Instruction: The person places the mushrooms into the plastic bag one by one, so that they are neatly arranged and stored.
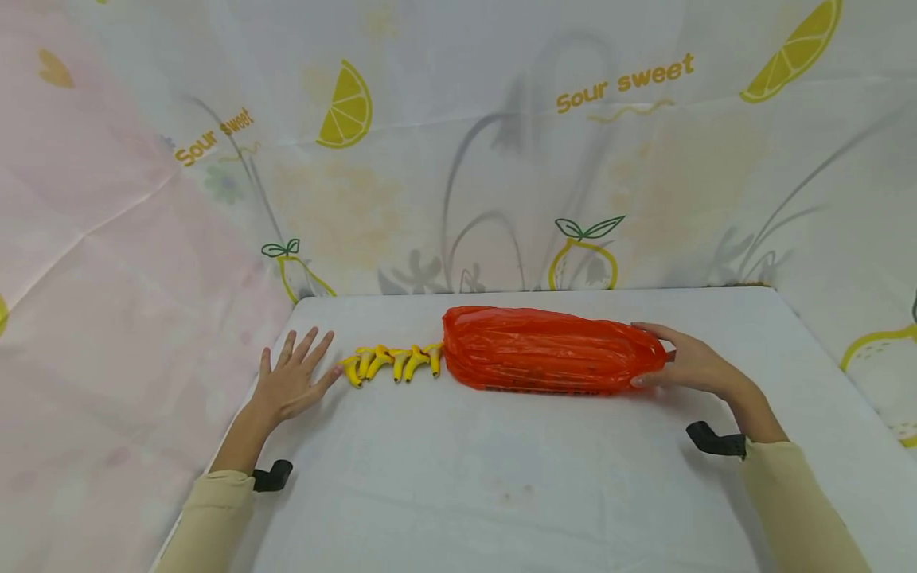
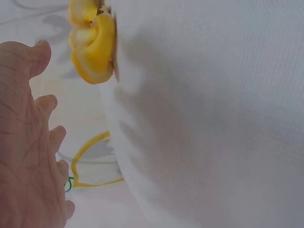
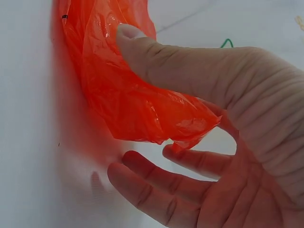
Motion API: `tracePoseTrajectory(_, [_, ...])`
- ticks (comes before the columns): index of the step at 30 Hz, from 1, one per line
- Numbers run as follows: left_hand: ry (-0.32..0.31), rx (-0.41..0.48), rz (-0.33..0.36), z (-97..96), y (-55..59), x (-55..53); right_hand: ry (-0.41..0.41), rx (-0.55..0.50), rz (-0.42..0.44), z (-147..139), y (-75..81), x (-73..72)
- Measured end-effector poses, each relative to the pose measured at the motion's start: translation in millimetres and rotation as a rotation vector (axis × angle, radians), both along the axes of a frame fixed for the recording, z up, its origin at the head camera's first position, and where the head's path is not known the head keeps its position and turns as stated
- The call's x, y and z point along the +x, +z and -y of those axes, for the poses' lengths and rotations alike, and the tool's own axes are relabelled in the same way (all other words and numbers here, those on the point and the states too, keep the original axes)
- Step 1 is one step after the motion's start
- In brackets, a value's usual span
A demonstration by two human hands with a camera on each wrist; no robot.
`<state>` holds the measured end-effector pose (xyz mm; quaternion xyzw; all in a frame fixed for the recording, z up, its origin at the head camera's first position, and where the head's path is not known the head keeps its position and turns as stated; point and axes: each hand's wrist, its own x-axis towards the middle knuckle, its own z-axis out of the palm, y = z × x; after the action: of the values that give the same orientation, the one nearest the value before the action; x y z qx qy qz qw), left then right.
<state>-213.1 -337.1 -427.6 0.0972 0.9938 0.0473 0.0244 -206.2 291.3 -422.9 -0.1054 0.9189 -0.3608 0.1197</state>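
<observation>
In the head view my left hand [image 1: 290, 386] spreads its fingers over the left of the table. Its thumb tip comes right up to the end of a row of small yellow toy bananas [image 1: 380, 360], two of which [image 2: 97, 45] show large in the left wrist view. A long red plastic bag [image 1: 544, 350] lies beside the row, its left end touching the last one. My right hand [image 1: 688, 362] holds the bag's right end, thumb on the near side and fingers reaching round the far side. In the right wrist view, the thumb lies against the crinkled plastic [image 3: 123, 109].
A white cloth covers the table [image 1: 516, 477]. Behind it and at the sides hangs a curtain [image 1: 430, 199] printed with lemons and "Sour sweet". Black straps with short stubs [image 1: 716, 440] sit at both wrists, below beige sleeves [image 1: 795, 501].
</observation>
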Motion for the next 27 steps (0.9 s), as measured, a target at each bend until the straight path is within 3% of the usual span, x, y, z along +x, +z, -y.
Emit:
tracePoseTrajectory(15, [-0.009, 0.012, -0.032, -2.6, -0.9, 2.5, 0.015, 0.025, -0.001, 6.8, 0.0, -3.5])
tracePoseTrajectory(27, [-0.007, 0.006, -0.009, -2.8, 1.2, 4.5, 0.015, 0.028, 0.001, 5.7, 0.6, -4.1])
